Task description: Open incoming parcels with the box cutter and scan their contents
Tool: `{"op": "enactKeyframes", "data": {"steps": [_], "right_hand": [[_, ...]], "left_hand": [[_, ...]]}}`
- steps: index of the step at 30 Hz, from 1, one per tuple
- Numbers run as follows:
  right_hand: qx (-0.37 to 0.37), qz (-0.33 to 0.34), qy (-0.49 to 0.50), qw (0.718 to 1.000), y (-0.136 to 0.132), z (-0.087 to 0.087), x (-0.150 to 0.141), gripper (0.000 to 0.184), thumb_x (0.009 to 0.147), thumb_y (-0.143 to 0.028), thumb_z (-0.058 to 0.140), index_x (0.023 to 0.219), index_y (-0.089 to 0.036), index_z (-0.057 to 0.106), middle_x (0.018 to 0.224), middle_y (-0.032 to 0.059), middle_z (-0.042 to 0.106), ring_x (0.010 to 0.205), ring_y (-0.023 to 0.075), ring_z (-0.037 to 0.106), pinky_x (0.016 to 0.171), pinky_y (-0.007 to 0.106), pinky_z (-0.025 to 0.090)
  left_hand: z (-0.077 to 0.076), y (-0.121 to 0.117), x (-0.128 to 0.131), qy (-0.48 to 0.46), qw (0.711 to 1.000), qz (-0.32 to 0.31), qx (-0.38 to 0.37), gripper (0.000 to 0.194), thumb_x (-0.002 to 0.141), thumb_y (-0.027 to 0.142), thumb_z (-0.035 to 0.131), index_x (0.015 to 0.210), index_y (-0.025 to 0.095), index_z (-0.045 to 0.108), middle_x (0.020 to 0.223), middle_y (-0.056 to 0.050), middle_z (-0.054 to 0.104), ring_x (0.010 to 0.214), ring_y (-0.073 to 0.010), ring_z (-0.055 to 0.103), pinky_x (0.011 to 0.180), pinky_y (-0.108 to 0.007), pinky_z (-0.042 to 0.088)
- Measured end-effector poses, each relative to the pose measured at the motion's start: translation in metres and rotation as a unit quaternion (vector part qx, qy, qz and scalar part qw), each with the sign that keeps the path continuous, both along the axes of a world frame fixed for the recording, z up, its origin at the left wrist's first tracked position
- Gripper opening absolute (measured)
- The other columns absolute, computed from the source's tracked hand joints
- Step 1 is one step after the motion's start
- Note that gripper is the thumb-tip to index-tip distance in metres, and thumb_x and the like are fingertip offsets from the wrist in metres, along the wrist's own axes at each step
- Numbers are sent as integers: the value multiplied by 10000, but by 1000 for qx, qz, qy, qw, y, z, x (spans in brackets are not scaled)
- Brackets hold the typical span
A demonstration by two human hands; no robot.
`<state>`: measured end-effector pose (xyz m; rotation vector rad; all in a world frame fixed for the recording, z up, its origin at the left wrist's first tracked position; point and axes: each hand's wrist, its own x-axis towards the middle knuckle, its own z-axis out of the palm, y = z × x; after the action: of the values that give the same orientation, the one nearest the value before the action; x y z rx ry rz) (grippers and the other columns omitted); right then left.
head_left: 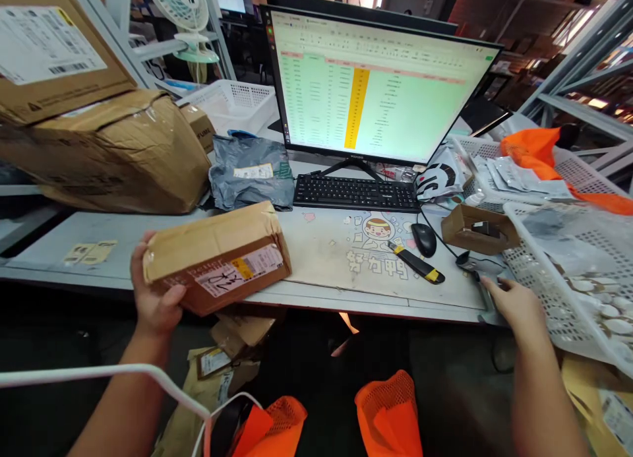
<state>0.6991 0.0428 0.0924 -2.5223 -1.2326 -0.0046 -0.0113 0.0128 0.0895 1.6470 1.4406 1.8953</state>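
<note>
You are working at a desk (44, 246), where a big carton (138, 153) is sitting at the left and a labelled carton (54, 48) is resting above it. The screen (420, 94) is standing at the back, showing a table with one yellow column. On your right, the near basket (548, 305) is holding clear bags (558, 243) and small, pale round pieces (616, 322); beyond it, the far basket (583, 167) is carrying white packets (519, 177) and an orange cloth (534, 147). The back basket (254, 97) is sitting left of the screen. Your left hand (155, 295) is clamping one end of the box (212, 249), which is leaning over the desk's front edge and facing you with its label (240, 269). Behind it, a grey bag (252, 173) is lying beside the keyboard (356, 192). The small box (457, 229) is standing open near the baskets, with a dark piece (486, 228) resting inside. Your right hand (517, 305) is gripping the grey handle of what is probably a scanner (487, 266), in front of that small box. The knife (418, 264) is lying apart from both hands, just beside the mouse (424, 239).
</note>
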Motion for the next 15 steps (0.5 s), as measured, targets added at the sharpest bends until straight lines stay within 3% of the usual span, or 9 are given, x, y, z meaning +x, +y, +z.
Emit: {"op": "enactKeyframes", "data": {"steps": [3, 4, 6, 8, 11, 15], "right_hand": [[56, 16, -107, 993, 10, 12, -50, 568, 922, -554, 549, 1222, -125, 769, 1246, 282, 687, 1213, 436, 622, 1044, 571, 481], [78, 80, -89, 990, 22, 17, -77, 543, 942, -499, 523, 1233, -104, 755, 1244, 257, 696, 1205, 391, 629, 1066, 518, 480], [47, 249, 3, 967, 59, 23, -131, 472, 962, -459, 507, 1207, -143, 758, 1247, 182, 723, 1179, 318, 643, 1075, 423, 482], [12, 322, 28, 946, 108, 23, -176, 460, 983, -413, 496, 1263, -135, 733, 1293, 174, 713, 1211, 307, 622, 1090, 401, 462], [1, 327, -37, 944, 173, 14, -211, 539, 979, -330, 517, 1443, -66, 596, 1481, 219, 592, 1386, 349, 474, 1151, 456, 378], [-17, 307, -80, 948, 212, 2, -221, 600, 1019, -358, 478, 1536, -55, 470, 1404, 246, 619, 1369, 390, 427, 1127, 550, 313]], "left_hand": [[6, -10, 12, -13, 998, 15, -52, 639, 783, 411, 712, 1377, 619, 596, 1601, 180, 484, 1569, -315, 363, 1315, -567, 267], [13, -9, 17, -25, 998, 31, -54, 572, 800, 376, 677, 1323, 604, 641, 1564, 180, 528, 1549, -311, 400, 1303, -571, 289], [25, 0, 28, -58, 996, 55, -43, 489, 811, 320, 638, 1223, 574, 704, 1490, 178, 603, 1501, -308, 472, 1264, -589, 347], [32, 13, 38, -83, 995, 50, -29, 465, 784, 285, 616, 1157, 532, 741, 1423, 166, 659, 1461, -314, 522, 1247, -604, 371], [29, 28, 44, -87, 995, 42, -18, 416, 779, 315, 579, 1093, 498, 782, 1326, 165, 715, 1396, -323, 589, 1244, -608, 402], [21, 21, 41, -29, 990, 135, -25, 347, 894, 373, 593, 1154, 503, 783, 1250, 150, 750, 1292, -324, 665, 1195, -595, 478]]}}
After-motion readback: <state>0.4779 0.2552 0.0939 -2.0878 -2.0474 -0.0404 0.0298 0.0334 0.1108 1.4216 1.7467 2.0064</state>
